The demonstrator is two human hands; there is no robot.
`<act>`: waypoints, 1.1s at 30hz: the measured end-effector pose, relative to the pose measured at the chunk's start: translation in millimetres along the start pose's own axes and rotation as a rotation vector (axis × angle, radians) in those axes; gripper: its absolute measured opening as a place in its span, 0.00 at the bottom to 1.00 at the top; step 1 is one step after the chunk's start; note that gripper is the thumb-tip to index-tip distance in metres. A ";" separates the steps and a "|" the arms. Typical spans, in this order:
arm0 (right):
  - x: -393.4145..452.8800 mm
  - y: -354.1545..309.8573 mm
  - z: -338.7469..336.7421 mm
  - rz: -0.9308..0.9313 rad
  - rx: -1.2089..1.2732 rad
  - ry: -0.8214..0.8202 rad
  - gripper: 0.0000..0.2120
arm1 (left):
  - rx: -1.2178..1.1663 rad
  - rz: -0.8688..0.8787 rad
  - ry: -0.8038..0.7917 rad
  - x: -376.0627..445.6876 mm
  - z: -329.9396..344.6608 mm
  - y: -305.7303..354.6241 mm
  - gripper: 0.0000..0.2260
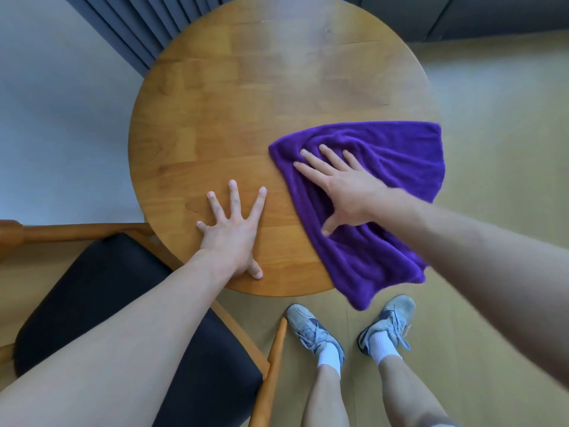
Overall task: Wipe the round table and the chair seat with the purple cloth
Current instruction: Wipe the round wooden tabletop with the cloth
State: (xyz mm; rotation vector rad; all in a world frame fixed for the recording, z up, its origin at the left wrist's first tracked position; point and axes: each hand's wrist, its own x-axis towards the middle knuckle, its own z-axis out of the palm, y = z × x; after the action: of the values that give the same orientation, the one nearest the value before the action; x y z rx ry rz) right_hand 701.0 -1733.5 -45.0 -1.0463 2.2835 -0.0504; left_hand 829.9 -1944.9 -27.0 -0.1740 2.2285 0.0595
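right fingers (311, 158): I see them straight and spread, flat on the purple cloth (378, 192), thumb out toward lower centre of frame. No pinch, just pressing down.
right hand (345, 192): palm down on the cloth's left half, right of frame centre.
left fingers (234, 195): splayed wide, flat on bare wood, holding nothing.
left hand (229, 238): planted near the lower edge of the round table (215, 103), well apart from the cloth, left of the right hand.
purple cloth: rumpled, lies on the table's right side; its right and lower corners hang past the rim over the floor (492, 103).
round table: wooden top, fills the upper centre of frame.
chair seat (101, 288): dark cushion on a wooden frame, lower left of frame, tucked beside the table under my left forearm. Nothing touches it.
shoes (351, 328): grey pair with white socks, bottom centre, on the floor just below the table edge.
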 end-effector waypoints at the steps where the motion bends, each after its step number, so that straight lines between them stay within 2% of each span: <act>1: -1.3 -11.4 8.7 0.077 0.073 0.057 0.70 | 0.000 -0.002 0.003 -0.1 0.3 0.4 0.73; 4: -10.6 -56.1 47.0 0.284 0.198 0.278 0.57 | -0.001 -0.001 0.008 -0.4 1.3 -0.1 0.73; 7: -27.5 -93.6 88.5 0.296 0.133 0.469 0.41 | 0.007 0.000 0.014 -0.7 1.7 0.1 0.72; 9: -37.2 -92.0 105.5 0.110 0.017 0.476 0.39 | 0.014 -0.001 0.022 -0.6 1.8 -0.4 0.72; 12: -35.9 -44.0 95.3 -0.317 -0.169 0.356 0.39 | -0.005 0.000 0.018 -0.2 1.8 -0.4 0.72; 14: -26.2 -14.7 78.3 -0.372 -0.215 0.309 0.37 | -0.007 -0.003 0.016 0.5 1.8 -0.6 0.73; 16: -17.0 -11.8 71.2 -0.170 -0.176 0.379 0.37 | -0.008 -0.010 0.017 0.8 1.8 -0.5 0.73; 20: 0.9 -66.3 72.1 0.432 0.083 0.526 0.37 | -0.011 -0.010 0.027 0.7 3.0 -0.6 0.73; 22: 5.9 -100.5 76.8 0.535 0.199 0.531 0.39 | -0.002 0.003 0.039 1.4 4.8 -1.8 0.72; 23: 5.4 -113.0 81.7 0.498 0.198 0.514 0.39 | 0.000 0.009 0.043 1.8 5.5 -2.7 0.72; 25: -3.0 -119.6 91.9 0.278 0.088 0.442 0.39 | -0.003 0.008 0.043 2.3 6.2 -3.3 0.70; 29: -17.1 -63.9 77.5 -0.157 -0.073 0.293 0.46 | 0.008 -0.003 0.027 3.6 5.9 -3.1 0.67; 33: -26.0 -29.4 74.7 -0.320 -0.226 0.262 0.52 | 0.011 -0.007 0.005 3.0 6.3 -1.7 0.67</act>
State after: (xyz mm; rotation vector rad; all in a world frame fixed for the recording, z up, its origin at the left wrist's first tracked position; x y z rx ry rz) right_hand 774.7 -1719.7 -83.6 -1.6004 2.3673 -0.0641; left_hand 833.2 -1946.2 -33.3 -0.1764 2.2329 0.0423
